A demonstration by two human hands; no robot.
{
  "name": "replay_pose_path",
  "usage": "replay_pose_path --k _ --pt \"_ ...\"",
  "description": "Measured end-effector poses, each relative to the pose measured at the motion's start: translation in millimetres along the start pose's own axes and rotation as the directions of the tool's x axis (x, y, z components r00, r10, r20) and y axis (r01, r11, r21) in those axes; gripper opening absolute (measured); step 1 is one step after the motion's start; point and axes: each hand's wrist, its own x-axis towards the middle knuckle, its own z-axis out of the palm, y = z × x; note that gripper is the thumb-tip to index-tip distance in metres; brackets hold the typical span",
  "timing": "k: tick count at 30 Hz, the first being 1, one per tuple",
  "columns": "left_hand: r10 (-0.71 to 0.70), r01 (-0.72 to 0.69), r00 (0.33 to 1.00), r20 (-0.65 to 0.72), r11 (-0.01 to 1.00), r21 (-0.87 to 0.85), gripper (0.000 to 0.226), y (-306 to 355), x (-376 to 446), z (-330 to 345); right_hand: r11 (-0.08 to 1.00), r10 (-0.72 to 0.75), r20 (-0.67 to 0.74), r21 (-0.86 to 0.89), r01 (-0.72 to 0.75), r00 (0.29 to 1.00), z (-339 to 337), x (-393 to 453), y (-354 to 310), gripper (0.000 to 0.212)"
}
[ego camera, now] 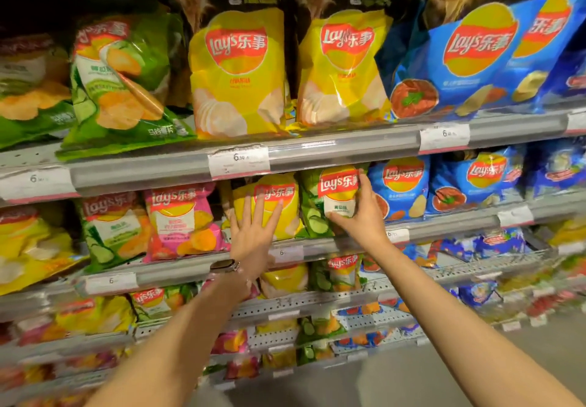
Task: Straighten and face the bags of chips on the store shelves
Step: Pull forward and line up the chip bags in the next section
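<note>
On the second shelf a small yellow chip bag (285, 206) stands beside a small green cucumber chip bag (317, 216). My left hand (253, 238), fingers spread and straight, lies flat against the yellow bag's front. My right hand (361, 216) grips the green bag's right side, thumb across its lower front and fingers up its edge. Both bags stand upright with their logos facing out. To their left are a pink bag (184, 219) and another green bag (111, 232). Blue bags (402, 191) stand to the right.
The top shelf holds large green bags (120, 83), yellow bags (237, 73) and blue bags (475, 57); the green one leans over the shelf rail (333, 149). Lower shelves hold several smaller mixed bags (342, 273). Price tags (239, 160) line the rails. Grey floor shows at bottom right.
</note>
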Motion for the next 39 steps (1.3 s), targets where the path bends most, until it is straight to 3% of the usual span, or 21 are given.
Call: replay_pose_path --k 3,7,20,28,30,33,36,39 --pt "0.001 -0.001 0.999 0.048 1.000 0.012 0.127 0 3 2 0.997 -0.014 0.090 0.073 0.008 0.996 -2 5 6 0.114" --pt "-0.037 0.035 0.998 0.053 0.999 0.039 0.125 6 3 1 0.995 -0.023 0.160 0.103 0.006 0.987 -5 7 12 0.113" --pt "-0.081 0.079 0.996 0.034 0.996 0.048 0.126 13 1 1 0.944 -0.105 -0.012 0.314 0.104 0.994 -9 -14 -8 0.090" --pt "-0.012 0.007 0.994 0.113 0.999 0.039 0.106 3 1 -13 0.920 -0.090 0.013 0.384 0.078 0.996 3 -47 -24 0.092" --pt "0.056 -0.054 0.998 0.022 0.994 -0.090 0.102 -9 -6 -13 0.920 -0.088 0.031 0.385 0.070 0.996 6 -52 -28 0.093" --pt "0.087 -0.175 0.929 -0.360 0.960 -0.220 0.074 -36 -26 -8 0.922 -0.102 0.053 0.381 0.074 0.993 10 -61 -32 0.093" --pt "-0.092 -0.118 0.804 -0.587 0.943 -0.310 0.039 -65 -53 -9 0.927 -0.094 0.055 0.368 0.068 0.994 16 -69 -37 0.091" --pt "-0.425 0.134 0.736 -0.528 0.855 -0.501 0.061 -91 -68 -18 0.916 -0.083 0.053 0.397 0.055 0.995 27 -75 -44 0.090"
